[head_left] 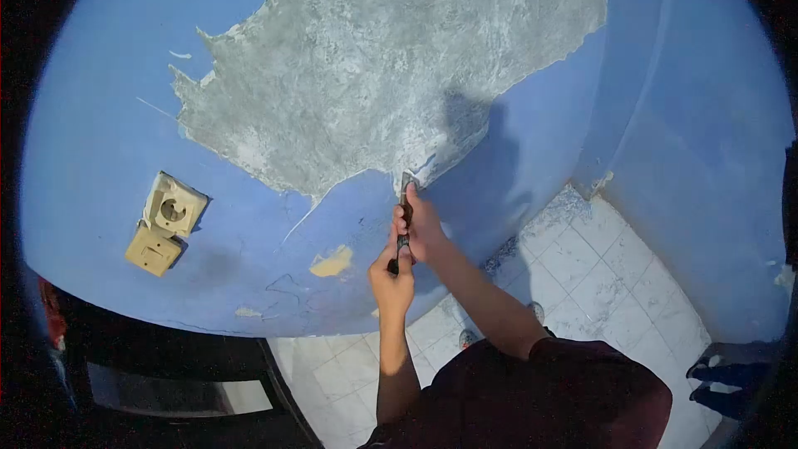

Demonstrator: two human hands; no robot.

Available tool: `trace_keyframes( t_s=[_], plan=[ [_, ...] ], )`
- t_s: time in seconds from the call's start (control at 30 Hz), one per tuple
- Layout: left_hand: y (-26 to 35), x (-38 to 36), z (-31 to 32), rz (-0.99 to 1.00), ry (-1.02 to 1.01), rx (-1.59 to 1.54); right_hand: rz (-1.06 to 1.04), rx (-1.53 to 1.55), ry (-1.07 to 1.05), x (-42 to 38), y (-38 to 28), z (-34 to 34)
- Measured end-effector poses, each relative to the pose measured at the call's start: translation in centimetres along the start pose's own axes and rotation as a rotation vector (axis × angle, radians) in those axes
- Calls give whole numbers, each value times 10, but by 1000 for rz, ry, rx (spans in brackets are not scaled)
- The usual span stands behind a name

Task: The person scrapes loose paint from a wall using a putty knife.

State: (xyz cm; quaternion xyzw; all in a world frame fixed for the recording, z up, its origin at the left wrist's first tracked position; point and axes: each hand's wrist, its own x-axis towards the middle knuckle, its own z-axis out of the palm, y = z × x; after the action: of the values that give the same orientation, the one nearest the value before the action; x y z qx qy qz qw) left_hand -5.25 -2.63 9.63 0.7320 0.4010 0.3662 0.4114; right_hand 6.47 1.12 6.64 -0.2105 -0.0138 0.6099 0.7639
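Note:
Both my hands are closed around one dark-handled scraper (403, 240), held nearly upright against the blue wall (241, 249). My left hand (391, 278) wraps the lower end of the handle. Higher up, near the tip, my right hand (424, 224) grips it with the thumb laid along it. The scraper's tip meets the lower edge of a large bare grey patch (357, 75), where the blue paint is off and the border is jagged. My fingers hide part of the tool, and the blade's shape is hard to make out.
A yellowed socket (173, 206) and a switch plate (152, 251) hang loose on the wall at left. White floor tiles (582, 266) with debris lie below, near a wall corner. A dark piece of furniture (179, 357) stands at lower left; dark blue cloth (731, 387) is at lower right.

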Motion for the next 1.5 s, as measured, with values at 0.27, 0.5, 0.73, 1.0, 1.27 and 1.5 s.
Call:
trace_keyframes(
  t_s=[0.27,0.5,0.73,1.0,1.27,1.5],
  plan=[
    [7,-2,9,17,-42,199,-21,101,-70,10,-4,-24],
    [-10,-7,11,30,64,10,39,46,-51,6,0,-9],
    [-11,1,14,10,2,84,-4,42,-14,12,-8,-24],
    [-3,-14,9,-32,85,-59,57,80,-105,4,0,-10],
    [-1,-5,8,-321,65,-344,127,216,-310,19,1,-24],
    [4,8,11,-211,13,-179,38,258,-165,21,-1,-17]
  ],
)
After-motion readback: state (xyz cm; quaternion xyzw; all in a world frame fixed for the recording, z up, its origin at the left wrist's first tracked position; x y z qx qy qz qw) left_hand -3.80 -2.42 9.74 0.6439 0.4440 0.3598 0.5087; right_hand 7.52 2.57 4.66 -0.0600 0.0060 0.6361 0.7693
